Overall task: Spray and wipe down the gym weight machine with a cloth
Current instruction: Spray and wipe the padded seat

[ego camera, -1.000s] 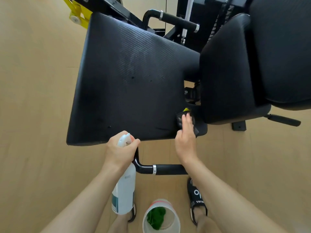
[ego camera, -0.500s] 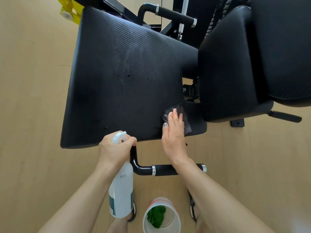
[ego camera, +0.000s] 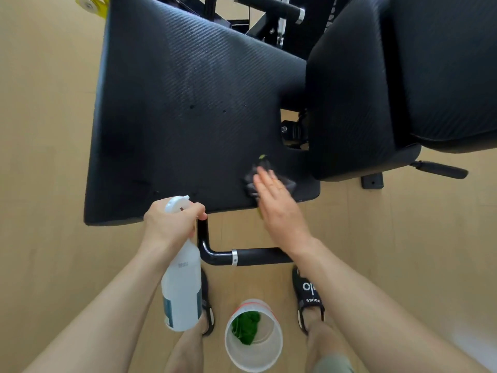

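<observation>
One cloth (ego camera: 269, 181), one spray bottle (ego camera: 183, 286)

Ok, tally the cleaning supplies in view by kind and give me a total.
Spray bottle, gripped by the left hand: 1
Cloths: 2, a dark cloth under the right hand and a green cloth
White bucket: 1
Total: 4

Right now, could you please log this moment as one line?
left hand: grips spray bottle | right hand: presses cloth on seat pad

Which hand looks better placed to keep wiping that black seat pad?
Right hand: it presses the cloth flat on the pad. The left hand grips the spray bottle.
</observation>
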